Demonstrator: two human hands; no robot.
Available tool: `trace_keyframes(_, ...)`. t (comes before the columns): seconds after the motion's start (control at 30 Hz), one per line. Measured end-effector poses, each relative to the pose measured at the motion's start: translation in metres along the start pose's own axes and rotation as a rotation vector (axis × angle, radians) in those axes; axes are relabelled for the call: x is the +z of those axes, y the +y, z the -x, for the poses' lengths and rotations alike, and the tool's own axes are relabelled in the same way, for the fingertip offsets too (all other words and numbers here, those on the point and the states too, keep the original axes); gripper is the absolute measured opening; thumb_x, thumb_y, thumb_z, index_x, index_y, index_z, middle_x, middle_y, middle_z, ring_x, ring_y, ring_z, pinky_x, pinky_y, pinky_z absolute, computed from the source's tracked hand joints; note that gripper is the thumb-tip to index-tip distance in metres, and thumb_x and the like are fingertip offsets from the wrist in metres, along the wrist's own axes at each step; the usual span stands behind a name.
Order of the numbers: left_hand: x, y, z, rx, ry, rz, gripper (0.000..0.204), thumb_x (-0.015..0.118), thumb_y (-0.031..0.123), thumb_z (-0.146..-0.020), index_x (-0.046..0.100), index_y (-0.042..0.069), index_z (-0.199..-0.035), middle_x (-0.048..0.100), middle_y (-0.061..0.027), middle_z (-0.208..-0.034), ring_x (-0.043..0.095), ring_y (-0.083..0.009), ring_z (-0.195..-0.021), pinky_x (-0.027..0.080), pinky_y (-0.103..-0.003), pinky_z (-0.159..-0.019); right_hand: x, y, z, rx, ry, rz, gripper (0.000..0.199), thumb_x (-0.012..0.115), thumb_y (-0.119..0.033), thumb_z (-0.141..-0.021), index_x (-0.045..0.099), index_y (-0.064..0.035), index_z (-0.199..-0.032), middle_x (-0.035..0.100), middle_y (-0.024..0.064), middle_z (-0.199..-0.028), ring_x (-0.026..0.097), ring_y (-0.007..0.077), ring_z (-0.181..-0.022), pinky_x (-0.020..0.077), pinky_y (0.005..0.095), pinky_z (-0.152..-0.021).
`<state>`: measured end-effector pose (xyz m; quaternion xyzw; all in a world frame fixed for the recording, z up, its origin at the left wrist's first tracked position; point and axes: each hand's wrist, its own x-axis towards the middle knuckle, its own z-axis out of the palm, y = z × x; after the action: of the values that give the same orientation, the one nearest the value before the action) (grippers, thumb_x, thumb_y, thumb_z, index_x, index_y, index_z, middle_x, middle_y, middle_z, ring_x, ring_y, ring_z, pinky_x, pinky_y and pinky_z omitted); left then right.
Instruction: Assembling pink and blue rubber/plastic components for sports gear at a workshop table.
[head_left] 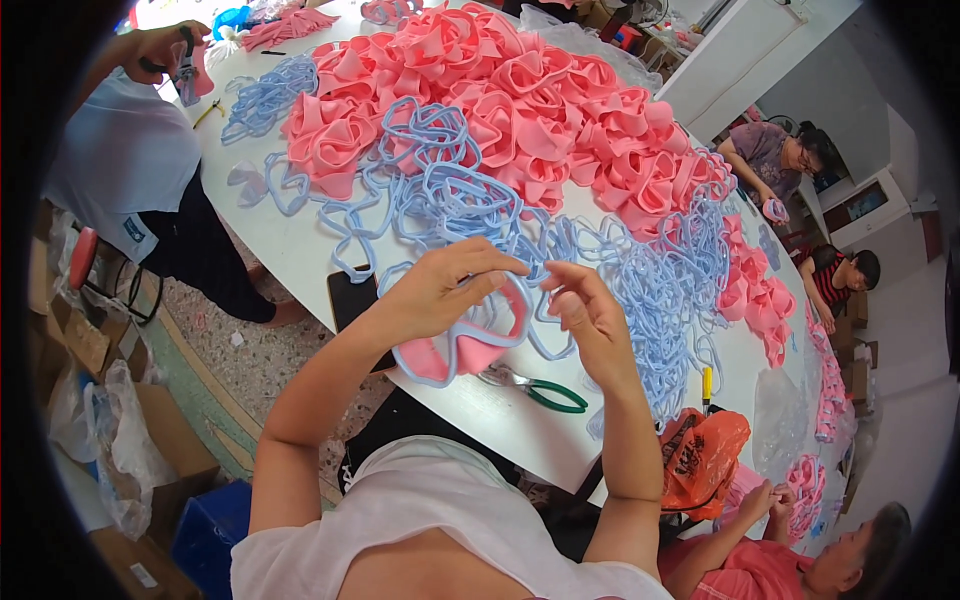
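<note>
My left hand is closed on the upper edge of a curved pink piece with a pale blue rim, which hangs above the table's near edge. To its right my right hand is raised, fingers bent and thumb apart, its fingertips close to the piece's rim. Whether they touch it I cannot tell. Beneath lie green-handled pliers, partly covered by the piece. A dark phone lies left of my left wrist. Loose pale blue bands are spread just beyond both hands.
A large heap of pink pieces covers the far side of the white table. More blue bands lie to the right. An orange plastic bag sits at the right edge, near a yellow-handled tool. Several other people work around the table.
</note>
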<state>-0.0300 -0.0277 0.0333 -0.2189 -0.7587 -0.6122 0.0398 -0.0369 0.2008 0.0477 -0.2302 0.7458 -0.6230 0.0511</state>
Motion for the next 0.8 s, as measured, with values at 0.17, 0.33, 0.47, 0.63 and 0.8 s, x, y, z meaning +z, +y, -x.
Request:
trace_keyframes(0.17, 0.007, 0.022, -0.007, 0.102, -0.055, -0.256, 0.023, 0.061, 0.011, -0.091, 0.064, 0.002, -0.112, 0.061, -0.0104, -0.099, 0.060, -0.0238, -0.089, 0.049, -0.031, -0.080, 0.001, -0.012, -0.009, 0.216, -0.175, -0.041, 0.034, 0.066, -0.014, -0.093, 0.055, 0.0039, -0.119, 0.059, 0.0038, -0.084, 0.058, 0.0088, -0.070, 0.0479, 0.0217, -0.058)
trace_keyframes(0.33, 0.010, 0.010, -0.009, 0.382, 0.353, -0.522, 0.025, 0.070, 0.010, -0.083, 0.062, 0.003, -0.105, 0.059, -0.0138, -0.109, 0.056, -0.0311, -0.105, 0.046, -0.039, -0.091, 0.012, 0.006, -0.006, 0.150, 0.003, -0.184, 0.036, 0.064, -0.014, -0.094, 0.052, 0.0078, -0.119, 0.061, 0.0078, -0.090, 0.062, 0.0133, -0.076, 0.0573, 0.0275, -0.064)
trace_keyframes(0.47, 0.022, 0.004, 0.013, 0.315, 0.544, -0.618, 0.033, 0.078, 0.009, -0.071, 0.065, 0.006, -0.101, 0.054, -0.0142, -0.121, 0.047, -0.0339, -0.118, 0.038, -0.044, -0.099, 0.030, 0.017, -0.004, 0.050, 0.251, -0.265, 0.038, 0.062, -0.009, -0.094, 0.046, 0.0078, -0.125, 0.060, 0.0103, -0.098, 0.063, 0.0147, -0.082, 0.0603, 0.0301, -0.070)
trace_keyframes(0.63, 0.039, 0.004, 0.016, 0.251, 0.585, -0.706, 0.032, 0.081, 0.011, -0.066, 0.065, 0.006, -0.094, 0.052, -0.0125, -0.122, 0.042, -0.0344, -0.121, 0.034, -0.044, -0.102, 0.048, 0.024, 0.003, -0.035, 0.366, -0.300, 0.039, 0.063, -0.007, -0.093, 0.045, 0.0076, -0.125, 0.058, 0.0122, -0.106, 0.063, 0.0152, -0.088, 0.0599, 0.0302, -0.072)
trace_keyframes(0.8, 0.048, 0.003, 0.017, 0.238, 0.653, -0.676, 0.024, 0.076, 0.008, -0.067, 0.063, 0.008, -0.087, 0.051, -0.0087, -0.123, 0.039, -0.0331, -0.125, 0.026, -0.043, -0.102, 0.062, 0.028, 0.009, -0.132, 0.427, -0.214, 0.040, 0.064, -0.005, -0.092, 0.045, 0.0069, -0.125, 0.057, 0.0121, -0.108, 0.060, 0.0148, -0.093, 0.0589, 0.0280, -0.075)
